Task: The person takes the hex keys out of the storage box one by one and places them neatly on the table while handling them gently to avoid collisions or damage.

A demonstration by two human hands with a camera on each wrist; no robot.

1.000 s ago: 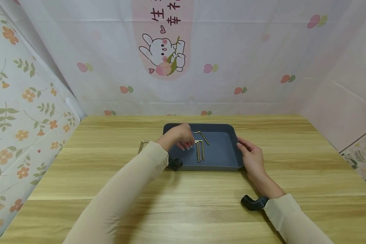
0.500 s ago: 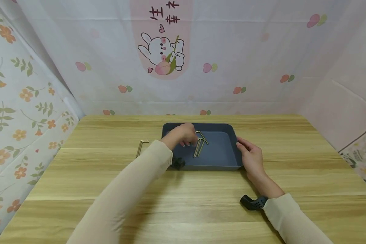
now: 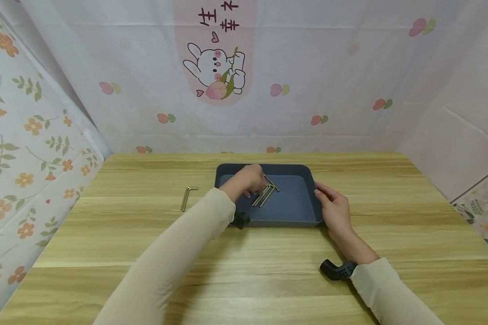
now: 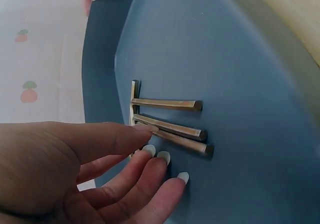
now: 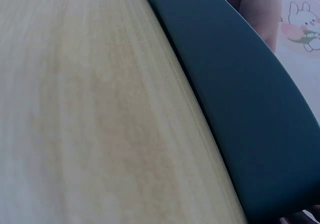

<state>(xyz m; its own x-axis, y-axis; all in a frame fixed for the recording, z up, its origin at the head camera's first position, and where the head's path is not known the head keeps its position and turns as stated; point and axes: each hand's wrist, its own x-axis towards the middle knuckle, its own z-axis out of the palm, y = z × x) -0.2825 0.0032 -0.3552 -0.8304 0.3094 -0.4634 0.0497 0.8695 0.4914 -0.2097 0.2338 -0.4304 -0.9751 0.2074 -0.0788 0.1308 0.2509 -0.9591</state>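
Note:
My left hand [image 3: 250,178] reaches into a dark blue-grey rectangular tray [image 3: 297,201]. Its thumb and fingertips pinch brass-coloured L-shaped hex keys [image 3: 267,197] near their bends. In the left wrist view, two long arms of the hex keys [image 4: 185,142] lie side by side beyond the fingertips. Another hex key [image 4: 167,104] lies just alongside them on the tray floor. My right hand [image 3: 336,211] grips the tray's right side, thumb at the rim. In the right wrist view the tray's outer wall [image 5: 240,84] fills the right part, with the right fingers mostly out of frame.
Left of the tray, more brass hex keys [image 3: 185,198] lie close together on the wooden table [image 3: 268,271]. A patterned white curtain [image 3: 293,67] hangs behind the table. Each wrist carries a black device [image 3: 337,271].
My left hand has shifted slightly right and turned the pinched hex keys, so their long arms now slant down-left and meet the other key. The right hand stays on the tray.

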